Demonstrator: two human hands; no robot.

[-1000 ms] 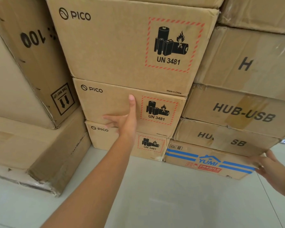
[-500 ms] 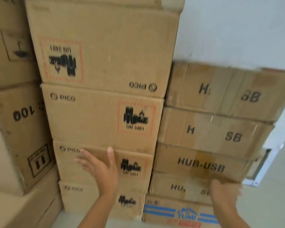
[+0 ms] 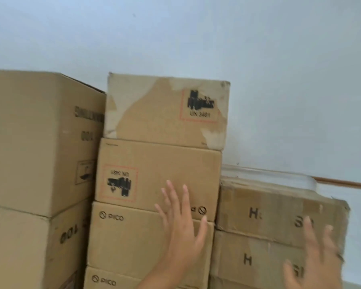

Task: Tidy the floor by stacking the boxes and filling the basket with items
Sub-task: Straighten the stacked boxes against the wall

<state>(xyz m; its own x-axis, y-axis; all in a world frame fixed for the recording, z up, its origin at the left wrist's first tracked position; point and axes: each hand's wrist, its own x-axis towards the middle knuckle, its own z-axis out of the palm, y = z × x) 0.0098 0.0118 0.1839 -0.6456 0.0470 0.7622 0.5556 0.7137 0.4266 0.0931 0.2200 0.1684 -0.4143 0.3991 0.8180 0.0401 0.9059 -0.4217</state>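
Both spread hands, left hand [image 3: 181, 230] and right hand [image 3: 313, 261], hovered low, with the top box [image 3: 165, 111] above the nearer left.

Only stacked boxes show, each carried by the one below. In the middle, a worn brown cardboard box [image 3: 154, 126] sits on a brown box with an upside-down label [image 3: 175, 163], itself on two PICO-printed boxes [image 3: 129, 238]. Left, a large tan carton [image 3: 40, 142] rests on a second tan carton [image 3: 17, 251]. Right, a taped H-marked box [image 3: 279, 213] lies on another H-marked box [image 3: 258, 261].
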